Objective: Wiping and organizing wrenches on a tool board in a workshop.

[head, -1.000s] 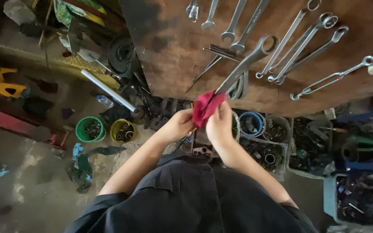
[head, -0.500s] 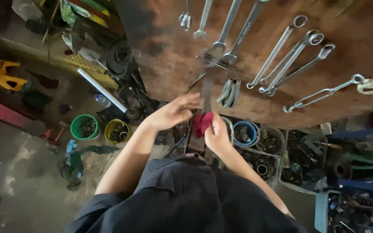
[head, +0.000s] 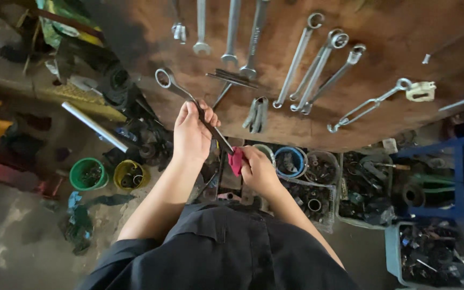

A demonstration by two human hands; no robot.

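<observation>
My left hand (head: 191,134) grips the middle of a long steel wrench (head: 175,88) whose ring end points up and to the left, against the wooden board (head: 393,48). Just to the right and lower, my right hand (head: 258,169) is closed on a red rag (head: 236,160) pressed to the lower end of that wrench. Both forearms come up from my dark shirt at the bottom of the view.
Several wrenches (head: 318,70) hang in a row on the board. Below it stand a green tub (head: 87,173), a yellow tub (head: 130,174), a blue-rimmed tub (head: 291,161), crates of metal parts (head: 430,258) and a blue rack (head: 463,177). A steel pipe (head: 95,127) lies at the left.
The wrench has swung from pointing up-right to pointing up-left. My left hand has risen along its shaft, and my right hand with the rag has dropped to its lower end.
</observation>
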